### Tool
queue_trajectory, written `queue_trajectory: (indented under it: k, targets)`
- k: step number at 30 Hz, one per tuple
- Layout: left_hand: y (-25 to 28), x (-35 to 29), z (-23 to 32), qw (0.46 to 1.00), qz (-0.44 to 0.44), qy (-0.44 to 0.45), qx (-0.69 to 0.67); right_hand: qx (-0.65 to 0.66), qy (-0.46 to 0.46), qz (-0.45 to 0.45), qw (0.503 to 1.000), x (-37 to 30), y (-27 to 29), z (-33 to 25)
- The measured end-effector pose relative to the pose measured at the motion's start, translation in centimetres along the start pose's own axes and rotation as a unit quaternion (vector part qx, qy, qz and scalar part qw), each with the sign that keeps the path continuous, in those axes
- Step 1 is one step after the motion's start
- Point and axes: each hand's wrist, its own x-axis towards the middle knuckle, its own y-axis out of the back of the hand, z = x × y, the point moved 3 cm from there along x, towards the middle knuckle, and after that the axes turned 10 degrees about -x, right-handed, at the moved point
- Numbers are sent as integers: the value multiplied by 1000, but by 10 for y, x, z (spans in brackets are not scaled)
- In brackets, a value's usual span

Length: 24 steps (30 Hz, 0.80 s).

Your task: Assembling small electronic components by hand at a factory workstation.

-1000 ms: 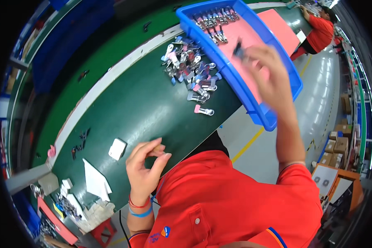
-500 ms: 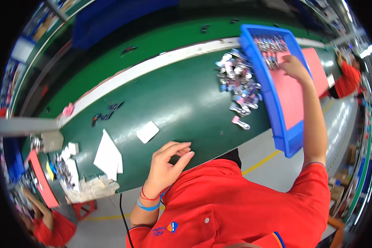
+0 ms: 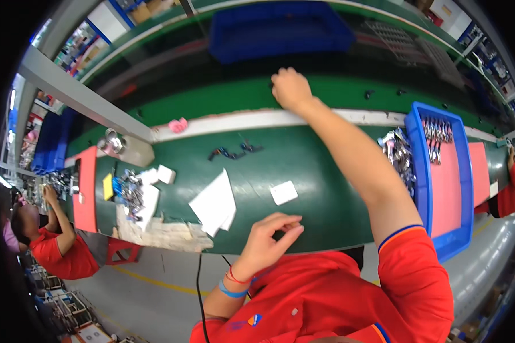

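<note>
My right hand (image 3: 292,90) reaches across to the green conveyor belt (image 3: 337,91), fingers curled downward. What they hold, if anything, is hidden. Close to the table's near edge, my left hand (image 3: 269,240) hovers with loosely bent fingers; a gap shows between thumb and forefinger, and nothing is in it. Beyond it lies a small white card-like piece (image 3: 284,192). Several small black parts (image 3: 234,152) lie on the green table, left of my right forearm. To the right, a blue tray (image 3: 422,188) holds rows of small shiny metal parts (image 3: 438,130) on a pink liner.
A heap of similar metal parts (image 3: 399,151) sits left of the tray. White sheets (image 3: 214,201), a yellow piece (image 3: 108,186) and another metal pile (image 3: 130,197) are at left. A white rail (image 3: 229,128) separates table and belt. Other people (image 3: 68,251) work at both sides.
My right hand has left the blue tray and moved left and away from me, over the conveyor belt. The view has swung, shifting the scene. My left hand keeps its pose.
</note>
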Motion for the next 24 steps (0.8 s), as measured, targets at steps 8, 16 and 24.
queue_trajectory:
  k: [8,16,24]
  targets:
    - [42,22,-5,943,242,81,-212,380,108,-30,918,-96,136,-53]
    - [15,37,2,944,112,106,-291,407,123,-16,905,-182,177,-46]
    - [0,39,3,961,93,86,-245,594,-19,-85,800,-220,160,-13]
